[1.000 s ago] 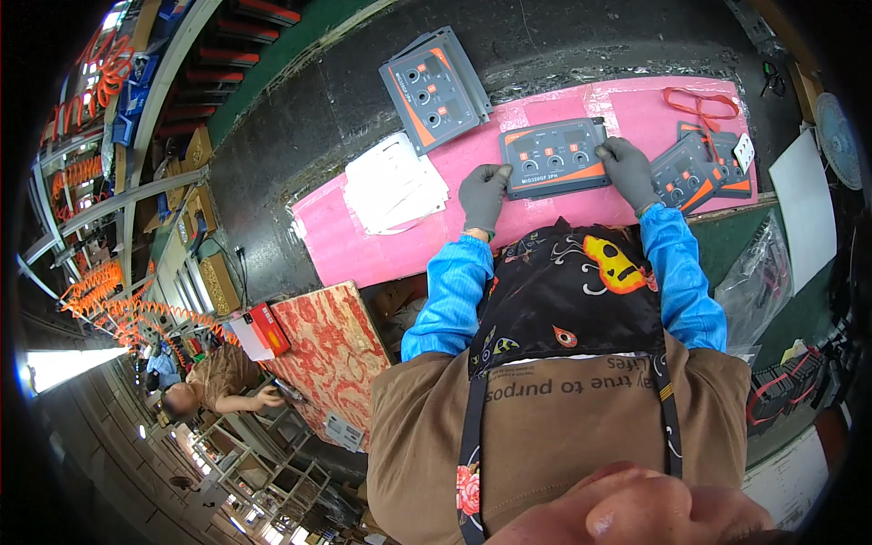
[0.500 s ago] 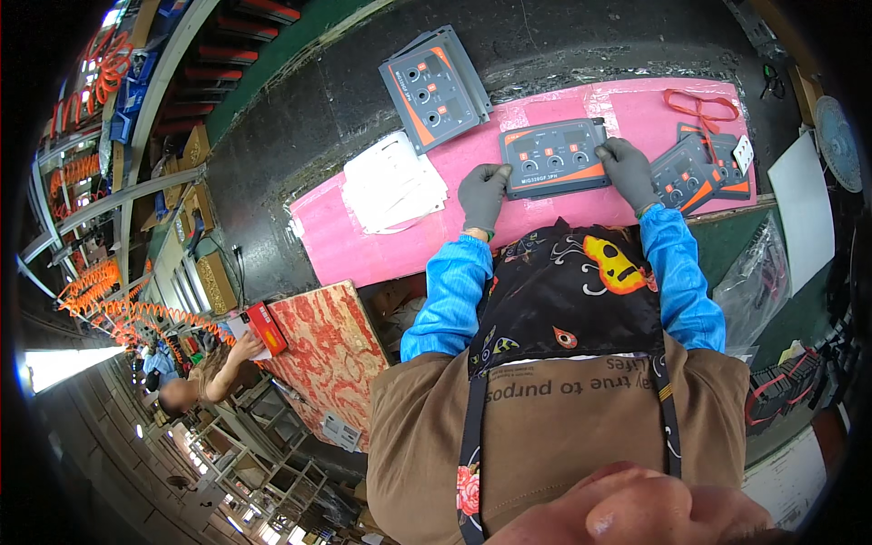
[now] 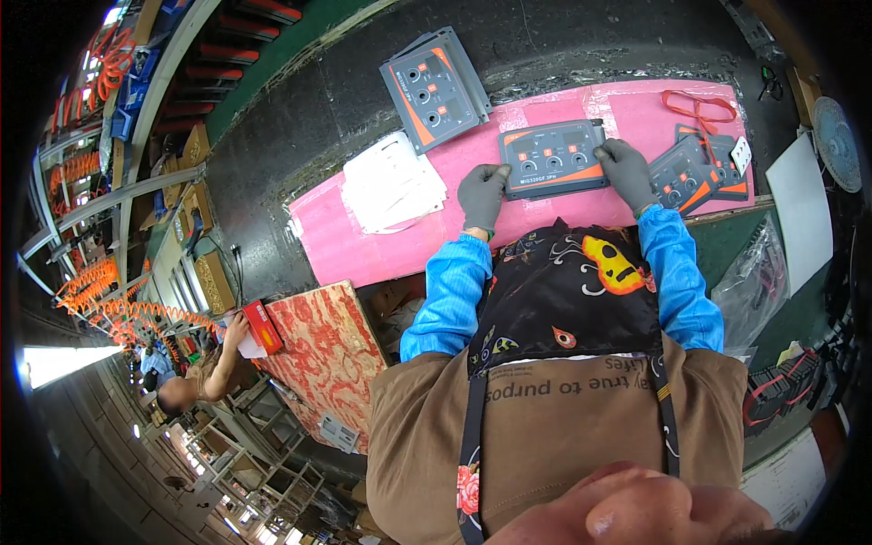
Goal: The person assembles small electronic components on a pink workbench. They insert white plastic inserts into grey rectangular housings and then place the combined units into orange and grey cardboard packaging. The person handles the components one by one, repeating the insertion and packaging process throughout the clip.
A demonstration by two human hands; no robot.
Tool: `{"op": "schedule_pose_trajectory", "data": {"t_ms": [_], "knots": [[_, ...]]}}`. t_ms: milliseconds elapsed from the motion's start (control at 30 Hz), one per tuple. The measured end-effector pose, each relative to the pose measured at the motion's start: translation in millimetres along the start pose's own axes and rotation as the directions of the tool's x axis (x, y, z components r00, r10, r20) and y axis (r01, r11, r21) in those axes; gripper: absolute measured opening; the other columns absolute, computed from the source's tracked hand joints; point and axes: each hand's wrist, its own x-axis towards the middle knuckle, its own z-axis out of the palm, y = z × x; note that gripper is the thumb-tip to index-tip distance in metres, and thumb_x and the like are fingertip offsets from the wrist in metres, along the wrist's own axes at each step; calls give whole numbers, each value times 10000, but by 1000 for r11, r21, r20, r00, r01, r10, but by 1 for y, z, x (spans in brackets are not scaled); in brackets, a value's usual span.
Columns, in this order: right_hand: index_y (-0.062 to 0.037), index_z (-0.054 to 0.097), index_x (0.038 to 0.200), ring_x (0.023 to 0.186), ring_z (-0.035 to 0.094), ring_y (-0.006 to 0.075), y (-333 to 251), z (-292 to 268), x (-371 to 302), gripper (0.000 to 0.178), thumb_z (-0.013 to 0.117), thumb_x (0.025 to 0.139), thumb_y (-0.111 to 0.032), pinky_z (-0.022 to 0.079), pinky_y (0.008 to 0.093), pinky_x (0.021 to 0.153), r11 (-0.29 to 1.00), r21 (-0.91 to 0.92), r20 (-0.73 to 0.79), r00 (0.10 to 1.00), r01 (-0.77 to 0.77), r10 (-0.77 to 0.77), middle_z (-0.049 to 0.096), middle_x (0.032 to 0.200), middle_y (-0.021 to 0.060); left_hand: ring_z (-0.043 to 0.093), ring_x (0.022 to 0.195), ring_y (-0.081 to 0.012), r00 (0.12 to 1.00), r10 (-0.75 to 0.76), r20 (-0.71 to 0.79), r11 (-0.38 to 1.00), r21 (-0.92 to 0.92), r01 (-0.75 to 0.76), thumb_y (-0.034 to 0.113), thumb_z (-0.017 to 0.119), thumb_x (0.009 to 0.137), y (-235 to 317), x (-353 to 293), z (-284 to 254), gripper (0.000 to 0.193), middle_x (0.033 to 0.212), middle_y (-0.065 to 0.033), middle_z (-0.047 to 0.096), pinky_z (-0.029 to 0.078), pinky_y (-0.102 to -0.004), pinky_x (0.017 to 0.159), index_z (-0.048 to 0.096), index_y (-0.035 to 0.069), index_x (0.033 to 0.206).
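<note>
Both my hands wear grey gloves and grip a dark grey control panel (image 3: 552,159) with round holes and an orange stripe. My left hand (image 3: 483,195) pinches its left edge, while my right hand (image 3: 627,173) closes on the right edge. The panel is over the pink mat (image 3: 331,245); whether it touches the mat I cannot tell. To its right lie several similar panels (image 3: 683,179), overlapping. A stack of such panels (image 3: 434,89) stands at the far left, and white cut sheets (image 3: 392,186) lie in a pile on the mat's left part.
A loop of red strap (image 3: 699,107) lies at the mat's right end. Beyond the right edge are a clear plastic bag (image 3: 758,272) and a white board (image 3: 801,213). At left, another person (image 3: 213,372) handles a red part (image 3: 263,327) by a red-patterned board (image 3: 327,354).
My hands and the held panel stay almost in place. The other person's arm and the red part have shifted slightly.
</note>
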Motion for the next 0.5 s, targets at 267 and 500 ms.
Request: {"op": "schedule_pose_trajectory", "data": {"t_ms": [267, 500], "knots": [[-62, 648, 948, 876, 619, 373, 7, 4, 0, 260, 592, 922, -315, 481, 452, 768, 999, -10, -17, 999, 42, -42, 629, 911, 173, 557, 569, -91, 1000, -8, 2, 1000, -19, 8, 263, 773, 833, 0, -1, 0, 267, 684, -29, 664, 459, -274, 530, 727, 3, 875], [-75, 672, 927, 868, 646, 356, -3, -1, 4, 259, 596, 915, -323, 495, 466, 738, 957, -278, 44, 996, 82, -73, 659, 899, 153, 646, 653, -250, 981, 181, 62, 916, 353, -191, 385, 723, 842, 10, 2, -7, 359, 711, -118, 682, 485, -407, 600, 710, 28, 814]]}}
